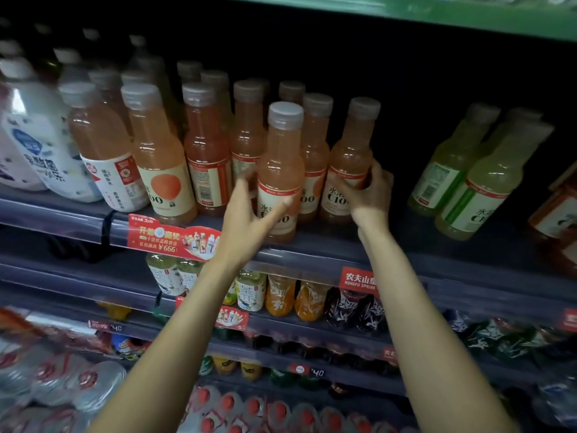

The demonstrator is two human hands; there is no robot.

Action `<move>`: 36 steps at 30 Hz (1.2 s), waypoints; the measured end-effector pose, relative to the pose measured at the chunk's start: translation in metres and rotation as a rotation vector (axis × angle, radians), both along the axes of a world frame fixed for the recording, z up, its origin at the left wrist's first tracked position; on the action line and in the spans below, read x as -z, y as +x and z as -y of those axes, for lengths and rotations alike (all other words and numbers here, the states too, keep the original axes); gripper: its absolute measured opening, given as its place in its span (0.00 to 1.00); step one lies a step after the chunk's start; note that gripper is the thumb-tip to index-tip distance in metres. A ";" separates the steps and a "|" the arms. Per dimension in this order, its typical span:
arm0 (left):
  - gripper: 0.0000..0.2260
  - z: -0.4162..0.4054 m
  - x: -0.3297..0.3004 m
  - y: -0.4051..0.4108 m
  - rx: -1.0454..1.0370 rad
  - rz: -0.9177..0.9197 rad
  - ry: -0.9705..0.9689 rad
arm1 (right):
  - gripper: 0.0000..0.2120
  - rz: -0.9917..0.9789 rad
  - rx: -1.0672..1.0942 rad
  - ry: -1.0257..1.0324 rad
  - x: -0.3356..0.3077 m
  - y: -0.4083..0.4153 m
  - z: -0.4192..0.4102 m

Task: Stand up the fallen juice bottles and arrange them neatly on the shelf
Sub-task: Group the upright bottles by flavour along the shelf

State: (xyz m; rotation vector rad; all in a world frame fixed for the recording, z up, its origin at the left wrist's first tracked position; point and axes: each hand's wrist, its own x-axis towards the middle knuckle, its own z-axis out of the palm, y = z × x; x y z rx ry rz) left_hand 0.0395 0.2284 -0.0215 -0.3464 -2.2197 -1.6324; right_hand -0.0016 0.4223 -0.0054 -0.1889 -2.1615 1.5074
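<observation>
Several pink-orange juice bottles with grey caps stand upright on the upper shelf (327, 245). The front middle bottle (281, 170) stands near the shelf's edge. My left hand (249, 210) is spread open around its lower label, thumb across the front and fingers at its left side. Further right, my right hand (371, 192) grips the lower body of the rightmost orange bottle (352, 157), fingers curled round its right side. That bottle leans slightly to the right.
White yoghurt-drink bottles (34, 145) stand at the left end. Green juice bottles (477, 179) lean at the right, with a dark gap between them and the orange group. Lower shelves hold tea bottles (249, 292), dark drinks and water bottles.
</observation>
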 end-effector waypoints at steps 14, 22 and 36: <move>0.26 -0.056 -0.004 -0.022 0.205 -0.021 -0.026 | 0.20 0.032 -0.123 -0.098 0.001 0.004 -0.033; 0.33 -0.064 -0.009 -0.035 0.138 -0.030 -0.155 | 0.14 -0.322 0.005 0.164 -0.006 0.038 -0.008; 0.20 0.032 -0.007 -0.047 -0.462 -0.589 -0.964 | 0.24 -0.095 -0.102 0.742 -0.054 -0.004 0.099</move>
